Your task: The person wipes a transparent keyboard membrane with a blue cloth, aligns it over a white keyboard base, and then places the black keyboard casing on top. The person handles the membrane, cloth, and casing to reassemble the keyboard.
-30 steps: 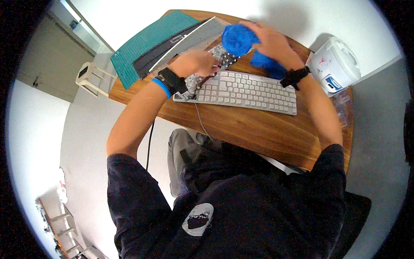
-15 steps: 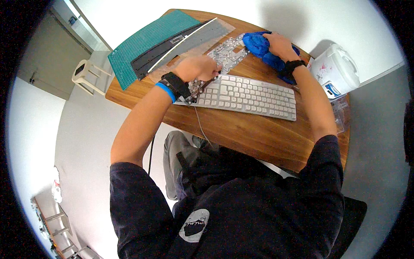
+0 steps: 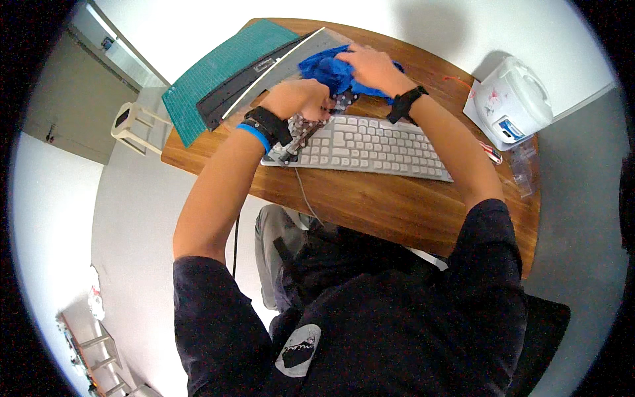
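My right hand (image 3: 369,67) is closed on a crumpled blue cloth (image 3: 325,69), which lies bunched over the far part of a patterned clear keyboard membrane sheet (image 3: 305,127). My left hand (image 3: 297,99) is curled at the sheet's near part, fingers bent down and gripping it; the fingertips are partly hidden. The membrane's near end rests over the left end of a white keyboard (image 3: 377,147). A thin cable runs from the keyboard toward my lap.
Behind my left hand lie a dark keyboard-shaped panel (image 3: 225,98), a grey plate with a pale edge (image 3: 291,58) and a green cutting mat (image 3: 198,89). A white rice cooker (image 3: 512,102) stands at the right, near a red-and-white marker-like item (image 3: 491,152) and clear plastic packaging (image 3: 522,173).
My right hand has moved left with the blue cloth, from the bare wood onto the membrane sheet. The marker-like item at the right has come into sight. My left hand stays nearly in place.
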Motion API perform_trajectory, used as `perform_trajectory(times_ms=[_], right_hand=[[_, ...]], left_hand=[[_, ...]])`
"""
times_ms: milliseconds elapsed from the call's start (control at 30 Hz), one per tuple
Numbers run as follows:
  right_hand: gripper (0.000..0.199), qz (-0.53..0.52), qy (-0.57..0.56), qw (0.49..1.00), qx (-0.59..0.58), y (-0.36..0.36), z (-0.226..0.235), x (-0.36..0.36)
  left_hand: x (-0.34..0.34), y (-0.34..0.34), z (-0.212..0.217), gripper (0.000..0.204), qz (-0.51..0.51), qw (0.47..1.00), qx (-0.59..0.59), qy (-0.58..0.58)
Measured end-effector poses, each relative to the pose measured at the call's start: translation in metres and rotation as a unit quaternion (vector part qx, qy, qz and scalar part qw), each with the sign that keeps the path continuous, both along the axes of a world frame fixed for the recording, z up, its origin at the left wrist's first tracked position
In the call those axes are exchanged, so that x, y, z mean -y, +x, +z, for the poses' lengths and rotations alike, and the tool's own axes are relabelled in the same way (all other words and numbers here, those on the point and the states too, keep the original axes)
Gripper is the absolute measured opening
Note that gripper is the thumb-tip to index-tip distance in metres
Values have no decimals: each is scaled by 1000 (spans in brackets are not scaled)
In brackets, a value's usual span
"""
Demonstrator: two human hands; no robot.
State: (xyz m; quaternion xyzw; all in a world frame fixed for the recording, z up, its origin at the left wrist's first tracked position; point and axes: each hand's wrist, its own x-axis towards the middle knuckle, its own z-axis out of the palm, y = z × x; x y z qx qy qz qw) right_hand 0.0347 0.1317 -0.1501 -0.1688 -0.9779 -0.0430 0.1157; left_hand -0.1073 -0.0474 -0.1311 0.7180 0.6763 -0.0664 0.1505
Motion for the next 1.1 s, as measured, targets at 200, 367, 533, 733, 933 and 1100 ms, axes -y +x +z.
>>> perform_trajectory(times_ms=[200,367,533,733,933,1100], right_hand=[[42,-86,5,996,-19,32,-4,-89],[45,-127,73,988,-54,58,2,-99],[58,143,13,988,-64,49,31,3],[49,136,27,989,-45,53,0,-13],[39,-121,38,992,8,83,0,-90],[51,-157,193,968,8,87,19,-79]], left_hand=[[0,-10,-10,34,-44,997,42,43],[-11,-4,-5,41,-51,999,5,16],[-16,-15,-7,42,-41,998,43,-21],[-14,-5,11,37,-57,998,-7,-21],[-7,-9,1,35,-98,993,57,42],[-17,-13,-3,44,-72,996,52,2]])
